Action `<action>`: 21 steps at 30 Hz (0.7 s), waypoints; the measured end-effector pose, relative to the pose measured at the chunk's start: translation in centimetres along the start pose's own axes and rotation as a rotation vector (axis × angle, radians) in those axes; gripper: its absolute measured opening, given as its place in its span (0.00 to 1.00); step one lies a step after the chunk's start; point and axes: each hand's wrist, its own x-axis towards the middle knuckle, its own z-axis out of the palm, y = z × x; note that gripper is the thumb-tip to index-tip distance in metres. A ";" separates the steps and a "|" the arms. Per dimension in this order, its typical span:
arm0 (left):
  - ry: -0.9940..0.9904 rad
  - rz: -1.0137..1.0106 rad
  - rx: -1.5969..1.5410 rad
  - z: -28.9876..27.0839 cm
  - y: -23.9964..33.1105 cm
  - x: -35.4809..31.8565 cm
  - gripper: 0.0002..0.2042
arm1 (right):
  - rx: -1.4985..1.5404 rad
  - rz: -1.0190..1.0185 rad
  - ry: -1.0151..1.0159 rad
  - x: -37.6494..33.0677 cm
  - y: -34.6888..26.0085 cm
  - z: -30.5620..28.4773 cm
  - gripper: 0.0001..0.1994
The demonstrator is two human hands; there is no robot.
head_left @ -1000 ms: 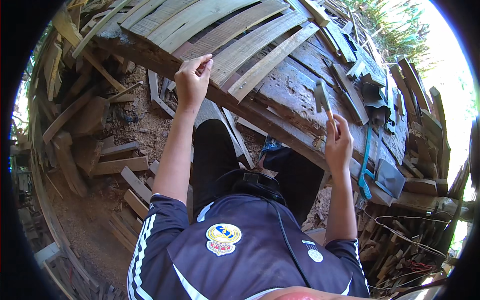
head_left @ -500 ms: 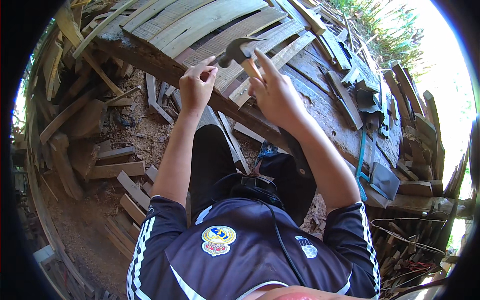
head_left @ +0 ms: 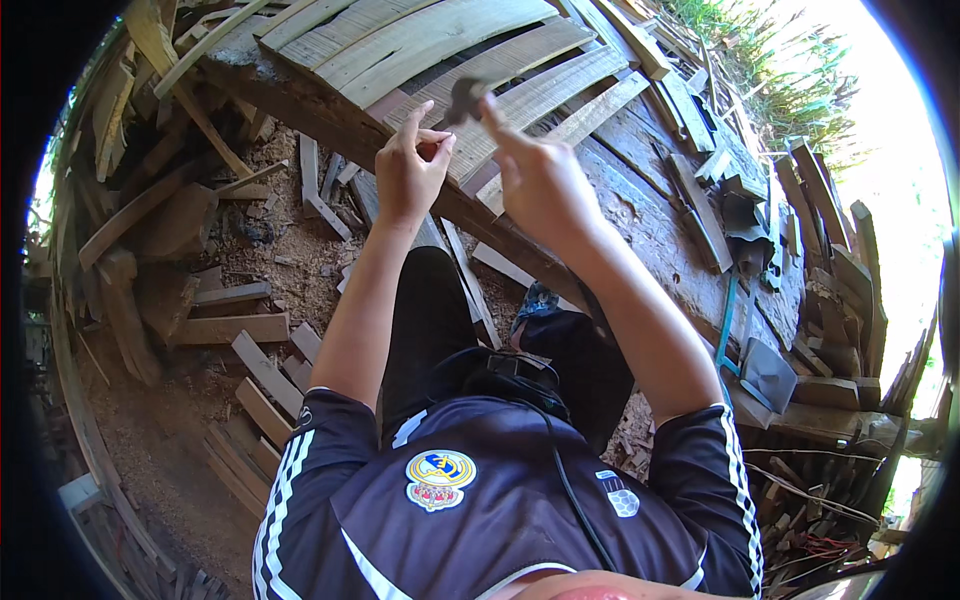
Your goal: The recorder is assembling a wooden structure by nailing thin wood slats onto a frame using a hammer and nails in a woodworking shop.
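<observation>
My right hand (head_left: 548, 185) grips a claw hammer, its index finger stretched along the handle toward the head. The blurred dark hammer head (head_left: 466, 100) is just above and right of my left fingertips. My left hand (head_left: 415, 170) is over the near edge of the wooden slats (head_left: 430, 60), thumb and index finger pinched together. Whatever is in that pinch is too small to make out. Side by side, with gaps between some of them, the slats lie across a thick, weathered wooden bench (head_left: 640, 225).
Beyond my right hand, the bench holds dark metal pieces (head_left: 745, 220), and a turquoise-framed tool (head_left: 728, 325) hangs by its edge. Scrap wood (head_left: 235, 330) and sawdust litter the ground at left. More offcuts (head_left: 850, 290) are stacked at right.
The hammer head has come closer to my left fingertips and is blurred by motion. My left hand keeps its pinch near the slat ends. The whole view has shifted slightly.
</observation>
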 end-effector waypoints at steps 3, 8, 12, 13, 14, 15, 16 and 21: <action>-0.011 0.028 0.097 0.1 -0.5 0.3 0.21 | -0.054 0.015 -0.093 0.1 -0.3 -0.3 0.30; 0.020 0.065 0.080 0.3 -0.3 0.3 0.17 | 0.103 0.087 0.036 0.5 -1.5 -1.7 0.30; 0.005 0.044 0.138 0.2 -0.8 -0.1 0.15 | 0.205 0.234 -0.097 0.1 -0.4 -0.8 0.30; 0.010 0.039 0.143 0.0 -0.6 -0.1 0.15 | 0.206 0.229 -0.103 -0.1 -0.7 -1.2 0.30; 0.020 0.092 0.154 -0.2 -0.5 -0.1 0.16 | 0.242 0.265 -0.077 -0.3 -0.9 -1.6 0.30; 0.030 0.143 0.166 -0.4 -0.3 -0.1 0.17 | 0.279 0.301 -0.053 -0.4 -0.9 -1.8 0.29; 0.006 0.118 0.171 -0.2 -0.1 0.0 0.19 | 0.260 0.288 -0.012 -0.7 -0.2 -1.8 0.29; 0.093 0.013 0.220 -0.6 0.7 -2.2 0.22 | 0.141 0.267 0.014 -2.8 2.0 -1.0 0.29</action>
